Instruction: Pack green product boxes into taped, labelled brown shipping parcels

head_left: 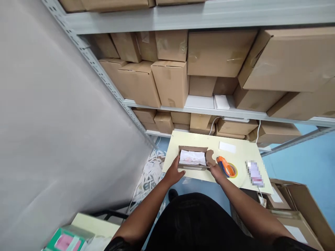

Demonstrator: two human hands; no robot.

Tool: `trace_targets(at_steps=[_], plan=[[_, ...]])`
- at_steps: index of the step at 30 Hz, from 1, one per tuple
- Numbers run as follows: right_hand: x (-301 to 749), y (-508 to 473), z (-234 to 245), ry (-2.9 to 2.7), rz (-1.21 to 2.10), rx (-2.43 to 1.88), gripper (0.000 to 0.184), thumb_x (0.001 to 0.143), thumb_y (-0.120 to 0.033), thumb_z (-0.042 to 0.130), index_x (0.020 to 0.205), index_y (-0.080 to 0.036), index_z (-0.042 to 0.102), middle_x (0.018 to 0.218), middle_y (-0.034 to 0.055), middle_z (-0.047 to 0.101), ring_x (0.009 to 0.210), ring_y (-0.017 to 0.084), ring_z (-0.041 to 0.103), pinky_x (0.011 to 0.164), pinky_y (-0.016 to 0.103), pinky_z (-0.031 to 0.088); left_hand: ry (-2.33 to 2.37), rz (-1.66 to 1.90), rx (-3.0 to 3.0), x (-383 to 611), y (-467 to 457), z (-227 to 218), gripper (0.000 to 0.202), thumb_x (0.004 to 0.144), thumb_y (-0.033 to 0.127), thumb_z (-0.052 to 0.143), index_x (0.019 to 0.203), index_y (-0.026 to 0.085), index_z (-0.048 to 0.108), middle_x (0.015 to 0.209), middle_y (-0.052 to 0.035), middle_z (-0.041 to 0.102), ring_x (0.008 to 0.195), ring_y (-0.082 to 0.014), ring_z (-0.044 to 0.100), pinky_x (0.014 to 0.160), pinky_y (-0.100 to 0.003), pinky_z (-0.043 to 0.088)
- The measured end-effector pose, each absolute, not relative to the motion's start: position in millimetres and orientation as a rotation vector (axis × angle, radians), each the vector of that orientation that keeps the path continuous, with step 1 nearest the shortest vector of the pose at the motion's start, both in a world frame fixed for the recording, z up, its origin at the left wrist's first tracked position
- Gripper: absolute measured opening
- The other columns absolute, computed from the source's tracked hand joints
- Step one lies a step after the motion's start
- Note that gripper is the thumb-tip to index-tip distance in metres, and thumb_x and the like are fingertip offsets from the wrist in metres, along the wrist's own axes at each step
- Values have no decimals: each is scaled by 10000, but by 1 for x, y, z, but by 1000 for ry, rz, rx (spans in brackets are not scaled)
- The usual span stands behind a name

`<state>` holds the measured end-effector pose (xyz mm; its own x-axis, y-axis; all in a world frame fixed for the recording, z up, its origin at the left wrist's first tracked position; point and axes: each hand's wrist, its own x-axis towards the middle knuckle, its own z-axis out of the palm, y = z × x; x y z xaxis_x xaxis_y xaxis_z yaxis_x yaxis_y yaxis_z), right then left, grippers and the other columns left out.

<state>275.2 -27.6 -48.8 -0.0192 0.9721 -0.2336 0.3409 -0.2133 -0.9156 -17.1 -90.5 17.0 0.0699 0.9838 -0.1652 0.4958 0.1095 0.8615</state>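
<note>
A small open cardboard box (pixel 192 149) stands on a pale yellow table (pixel 235 155), with white wrapped contents (pixel 192 158) inside. My left hand (pixel 174 171) grips the box's near left corner, fingers curled on its edge. My right hand (pixel 216 170) holds the box's right side flap (pixel 210 156), fingers closed on it. An orange tape dispenser (pixel 227 167) lies just right of my right hand.
A white paper slip (pixel 227 147) and a blurred device (pixel 255 173) with a cable lie on the table. Metal shelves (pixel 199 104) stacked with cardboard boxes rise behind. Paper scraps (pixel 149 174) litter the floor at left. Open cartons (pixel 295 209) stand at right.
</note>
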Motion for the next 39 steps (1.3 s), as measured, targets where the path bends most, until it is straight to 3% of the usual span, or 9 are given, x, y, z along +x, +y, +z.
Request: trace_targets(at_steps=[4,8,13,17,21,23,29,34,39], plan=[[267,-30,-41,-1050,1434,-1692,624,919,-633,478,1292,-164,652,1233,179,722,1048,286,733,825,421,618,1460,740,1702,-36,-72,3,947,791,216,702,1620,227,245,1627,-150,383,1482,-308,389,1159,-494,424],[267,-51,-28,-998,1361,-1565,717,970,-704,311,1446,-221,542,1379,166,651,1222,291,660,914,452,591,1349,698,1882,-52,-52,-8,732,832,273,704,1515,225,446,1482,-117,562,1375,-308,484,1161,-528,414],[268,-74,-17,-1395,1203,-1574,686,845,-648,656,1417,-276,589,1549,128,499,1405,317,490,1024,477,535,1270,664,2008,-59,-39,-16,565,890,314,671,1433,220,544,1430,-106,610,1294,-304,519,1133,-534,440],[263,-58,-16,-1596,1047,-1648,475,869,-618,632,1152,-248,727,1348,131,575,1277,300,565,959,435,561,1264,665,1900,-65,-38,-9,489,930,262,574,1418,227,559,1369,-109,635,1250,-277,566,1095,-509,472],[263,-34,-22,-1689,968,-1651,427,912,-618,567,973,-218,705,1121,112,584,1066,275,625,987,447,530,1414,799,1771,-66,-19,12,559,932,282,549,1484,235,474,1486,-126,518,1097,-212,631,973,-421,546],[264,-28,-28,-1709,959,-1638,424,914,-619,558,966,-215,674,1087,103,568,1030,269,624,1008,447,513,1523,804,1740,-61,-1,24,602,933,331,567,1512,226,440,1523,-139,479,1052,-201,634,940,-407,556],[263,-26,-45,-1656,871,-1703,380,878,-576,597,1004,-220,555,1054,91,569,990,275,608,928,440,521,1562,663,1777,-40,17,40,399,970,383,537,1306,194,640,1244,-104,680,1092,-238,633,994,-447,536],[256,-24,-45,-1605,909,-1779,428,851,-536,635,1108,-231,482,1044,66,596,888,246,617,812,394,525,1560,693,1957,-41,-23,23,381,998,355,509,1336,219,624,1340,-97,647,1291,-268,548,1123,-507,457],[267,-25,-38,-1658,946,-1778,408,872,-525,610,1136,-229,516,1014,56,635,883,245,633,810,388,525,1591,664,2047,-38,-41,-6,342,1001,335,503,1284,212,649,1395,-120,594,1326,-287,521,1150,-522,443]])
